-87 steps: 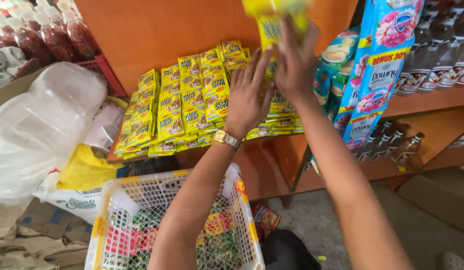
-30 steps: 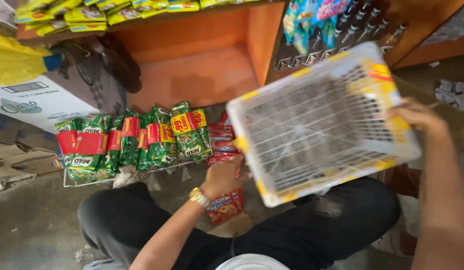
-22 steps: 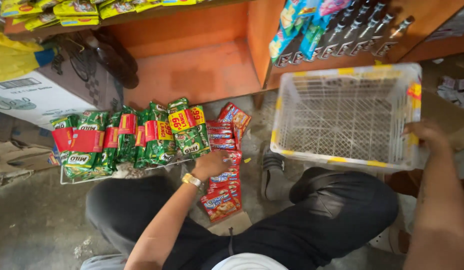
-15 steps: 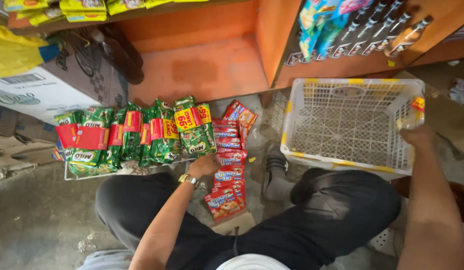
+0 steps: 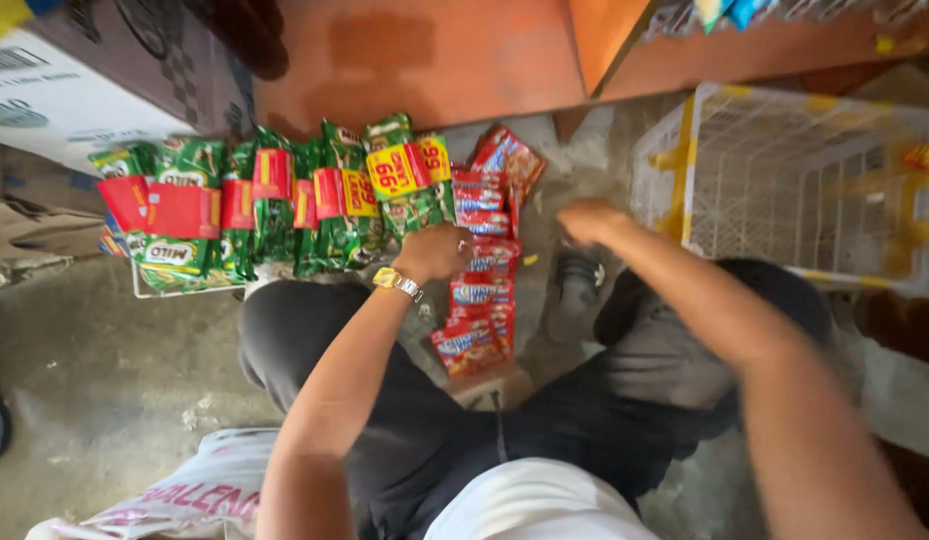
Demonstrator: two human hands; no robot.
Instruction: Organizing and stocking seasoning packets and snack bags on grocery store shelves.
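Observation:
My left hand (image 5: 434, 252), with a watch on the wrist, is closed on the top part of a strip of red sachets (image 5: 476, 318) that trails down the floor between my knees. My right hand (image 5: 592, 220) is blurred, just right of the strip's upper end and apart from the basket; its fingers cannot be made out. A row of green sachet packs with red and yellow tags (image 5: 284, 212) lies left of my left hand. The white plastic basket with yellow trim (image 5: 684, 150) stands on the floor to the right, with nothing visible inside.
An orange wooden shelf unit (image 5: 434, 50) rises behind the packs. A cardboard box (image 5: 64, 90) sits at the upper left, a printed white sack (image 5: 174, 495) by my left knee. My shoe (image 5: 574, 290) rests on the concrete floor.
My right hand set the basket on the floor at the right, let it go and moved left toward the red strip. My left hand stayed on the strip.

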